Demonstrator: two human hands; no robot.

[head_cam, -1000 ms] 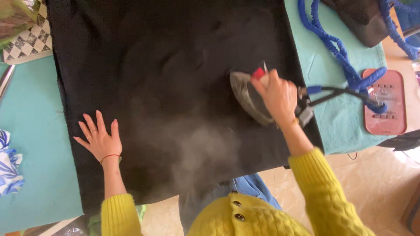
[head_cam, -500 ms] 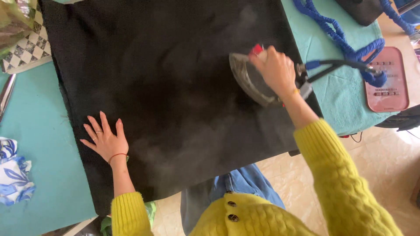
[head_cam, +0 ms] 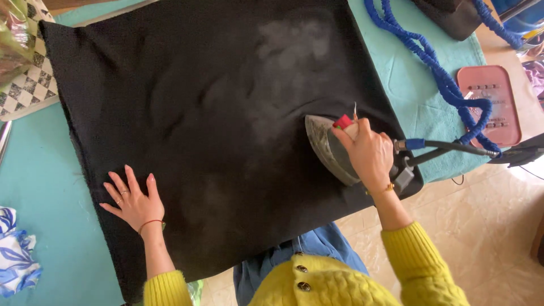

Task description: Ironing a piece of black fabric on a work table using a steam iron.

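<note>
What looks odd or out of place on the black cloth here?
A pale hazy patch, probably steam, hangs over the black cloth above the iron held by the right hand. The left hand lies flat on the cloth. Nothing looks spilled or damaged.

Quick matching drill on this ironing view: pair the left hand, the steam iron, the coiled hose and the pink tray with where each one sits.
Things:
1. left hand
2. steam iron
3. blue coiled hose
4. pink tray

Places:
A. on the tan surface at the far right, off the cloth
B. pressed flat on the black cloth near its left edge
C. on the black cloth's right part, gripped by the right hand
D. snaking across the teal cover right of the cloth

Pairs: 1-B, 2-C, 3-D, 4-A
</note>
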